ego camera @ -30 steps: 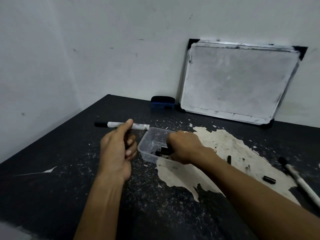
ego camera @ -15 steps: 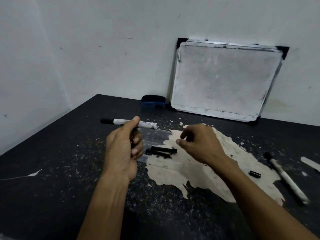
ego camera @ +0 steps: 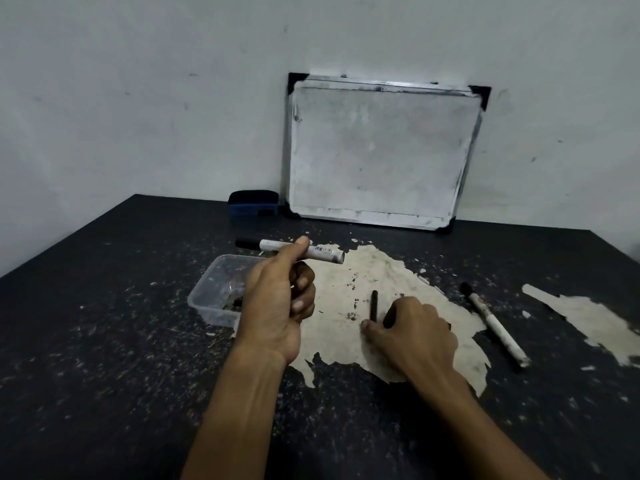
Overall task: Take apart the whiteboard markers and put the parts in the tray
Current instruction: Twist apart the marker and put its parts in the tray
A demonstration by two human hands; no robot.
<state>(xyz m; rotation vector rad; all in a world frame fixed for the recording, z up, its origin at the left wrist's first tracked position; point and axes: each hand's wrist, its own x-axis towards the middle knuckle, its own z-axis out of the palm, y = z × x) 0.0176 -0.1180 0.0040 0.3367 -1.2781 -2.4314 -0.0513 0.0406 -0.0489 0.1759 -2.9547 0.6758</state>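
Note:
My left hand (ego camera: 280,306) holds a white marker barrel (ego camera: 320,252) with a black end level in the air, just above the right rim of the clear plastic tray (ego camera: 211,292). Dark marker parts (ego camera: 236,301) lie in the tray, partly hidden by that hand. My right hand (ego camera: 414,329) is down on the table, thumb and curled fingers at the near end of a thin black rod (ego camera: 374,303). Whether the fingers grip the rod or something under the palm is hidden. A second marker (ego camera: 495,323), white with a black cap, lies right of that hand.
The black table (ego camera: 104,358) has pale patches of peeled surface (ego camera: 363,271) under my right hand and at the far right. A small whiteboard (ego camera: 377,150) leans on the wall at the back, with a blue eraser (ego camera: 252,202) beside it.
My right hand left the tray, swung right and came down onto the pale patch by the black rod. My left hand kept the barrel raised. The view shifted right.

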